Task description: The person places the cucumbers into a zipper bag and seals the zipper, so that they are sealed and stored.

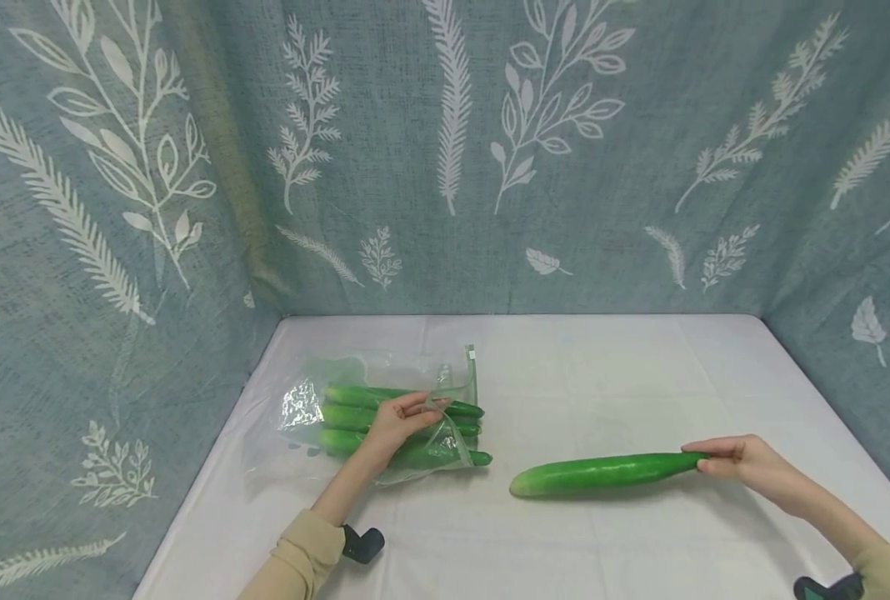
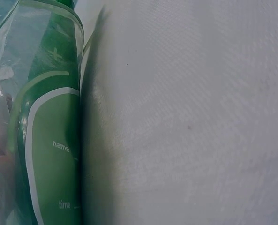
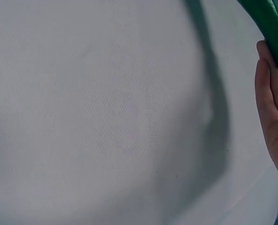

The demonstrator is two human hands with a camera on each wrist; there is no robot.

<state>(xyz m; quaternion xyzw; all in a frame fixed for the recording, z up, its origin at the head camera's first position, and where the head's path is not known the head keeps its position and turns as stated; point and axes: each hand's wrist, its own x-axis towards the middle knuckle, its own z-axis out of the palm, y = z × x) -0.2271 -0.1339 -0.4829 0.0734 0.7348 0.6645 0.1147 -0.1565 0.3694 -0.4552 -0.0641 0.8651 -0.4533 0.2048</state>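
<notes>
A clear zip bag (image 1: 407, 362) lies on the left of the table with three green cucumbers (image 1: 340, 417) side by side inside. Its mouth faces right, and their narrow ends show there. My left hand (image 1: 396, 429) reaches over the bag and pinches the film at its mouth between thumb and fingers. Printed words "name" and "time" show on the bag (image 2: 59, 154) in the left wrist view. To the right, my right hand (image 1: 745, 471) grips another cucumber (image 1: 602, 475) by its thin end. That cucumber's pale end points at the bag, apart from it.
A white cloth (image 1: 602, 550) covers the table. Blue-green curtains (image 1: 400, 167) with white leaf prints stand along the back and both sides. Dark wrist straps (image 1: 362, 544) sit at the sleeve cuffs.
</notes>
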